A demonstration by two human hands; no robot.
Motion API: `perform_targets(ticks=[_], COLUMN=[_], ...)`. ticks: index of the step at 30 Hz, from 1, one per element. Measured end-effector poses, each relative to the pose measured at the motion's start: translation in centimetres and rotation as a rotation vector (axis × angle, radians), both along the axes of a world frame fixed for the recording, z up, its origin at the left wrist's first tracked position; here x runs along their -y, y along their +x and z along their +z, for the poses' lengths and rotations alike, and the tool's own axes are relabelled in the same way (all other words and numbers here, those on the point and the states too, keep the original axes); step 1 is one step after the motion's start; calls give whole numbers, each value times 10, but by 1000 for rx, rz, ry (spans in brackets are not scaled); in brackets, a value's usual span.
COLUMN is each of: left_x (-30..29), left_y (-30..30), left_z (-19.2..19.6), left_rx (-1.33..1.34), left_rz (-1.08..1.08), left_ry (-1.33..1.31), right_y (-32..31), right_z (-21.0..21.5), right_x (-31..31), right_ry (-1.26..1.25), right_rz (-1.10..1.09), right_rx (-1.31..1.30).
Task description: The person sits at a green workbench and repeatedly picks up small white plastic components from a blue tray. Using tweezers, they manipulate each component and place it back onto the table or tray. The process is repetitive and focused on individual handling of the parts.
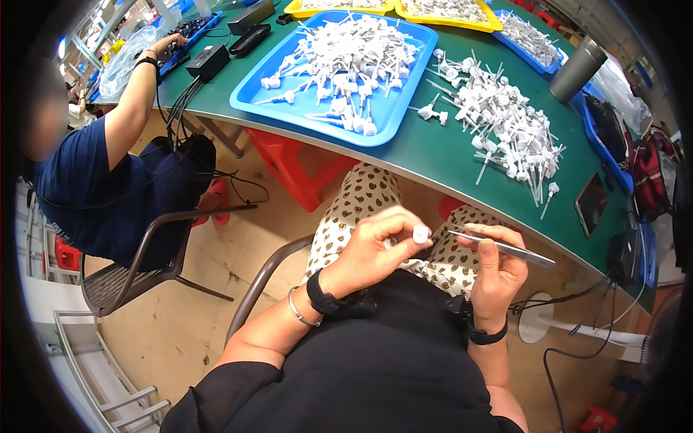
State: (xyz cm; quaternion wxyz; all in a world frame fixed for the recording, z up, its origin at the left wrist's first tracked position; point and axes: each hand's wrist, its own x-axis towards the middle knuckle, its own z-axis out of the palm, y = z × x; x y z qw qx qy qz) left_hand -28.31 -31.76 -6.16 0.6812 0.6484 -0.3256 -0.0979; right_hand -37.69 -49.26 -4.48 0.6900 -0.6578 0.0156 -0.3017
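Observation:
Above my lap, my left hand (386, 242) pinches a small white plastic part (421, 234) between thumb and fingers, its round end showing. My right hand (498, 263) is closed around metal tweezers (509, 250), whose tips point left toward that part. A short gap separates the tips from the part. On the green table ahead lies a loose pile of white plastic pieces with thin stems (509, 123), which look like small pump heads. More of the same fill a blue tray (249, 94) to the left of the pile.
Yellow trays (494, 22) and another blue tray (552, 66) stand farther back. A grey metal flask (577, 70) and a phone (590, 204) are on the right of the green table (426, 155). A co-worker (108, 173) sits at left, near black power adapters (208, 63) with cables.

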Motion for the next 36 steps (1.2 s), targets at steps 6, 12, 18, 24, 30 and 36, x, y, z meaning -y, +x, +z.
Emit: perform_targets(ticks=[6,12,18,24,30,36], left_x=[-9,-16,57,67,60,38], left_y=[73,145,113,133,140,49], left_z=[66,87,74,79,84,88], left_rx=[390,1099,1198,1283,1040,85], left_rz=[409,869,356,325,397,84], left_ry=[-104,533,871,989,432,97], right_y=[0,-1,-2,-2,-3,-1], right_z=[4,6,10,12,13,10], right_x=[4,10,13,16,14,15], right_ry=[39,61,43,63,67,190], right_rz=[-9,-22,-32,-41,-36,-9], right_rx=[27,53,63,90,83,166])
